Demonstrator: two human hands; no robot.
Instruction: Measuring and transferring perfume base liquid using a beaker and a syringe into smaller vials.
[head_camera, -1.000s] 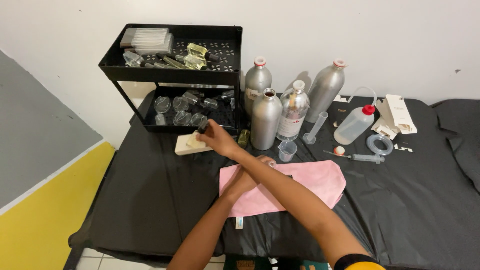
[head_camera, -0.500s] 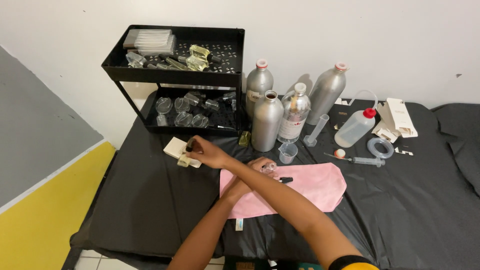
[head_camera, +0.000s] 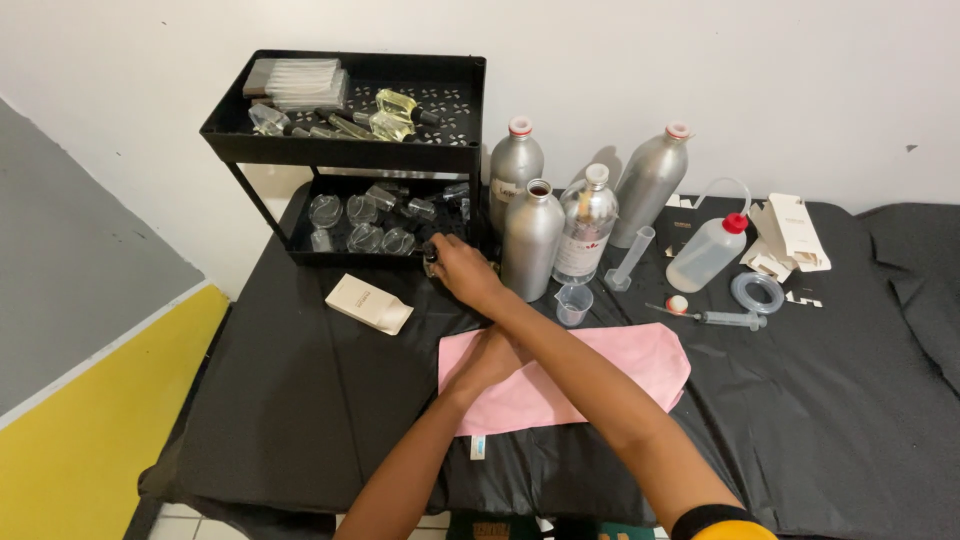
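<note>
My right hand (head_camera: 462, 272) reaches across to the front of the black shelf rack's (head_camera: 345, 152) lower tier. Its fingers are closed on a small dark bottle (head_camera: 432, 256) at the tier's edge. My left hand (head_camera: 490, 356) rests on the pink cloth (head_camera: 600, 385), partly hidden under my right forearm, so its fingers do not show. A cream carton (head_camera: 368, 303) lies flat on the black table cover (head_camera: 300, 400), to the left of my right hand. Several small clear glass bottles (head_camera: 362, 224) sit in the lower tier.
Several tall silver metal bottles (head_camera: 531, 240) stand right of the rack, with a small beaker (head_camera: 574, 304) and a measuring cylinder (head_camera: 630, 258). Further right are a squeeze bottle with a red cap (head_camera: 706, 252), a syringe (head_camera: 725, 318), coiled tubing (head_camera: 757, 293) and white cartons (head_camera: 790, 232).
My right hand went down to the cream carton, then moved up and right to the rack's lower tier. The left hand stayed on the pink cloth.
</note>
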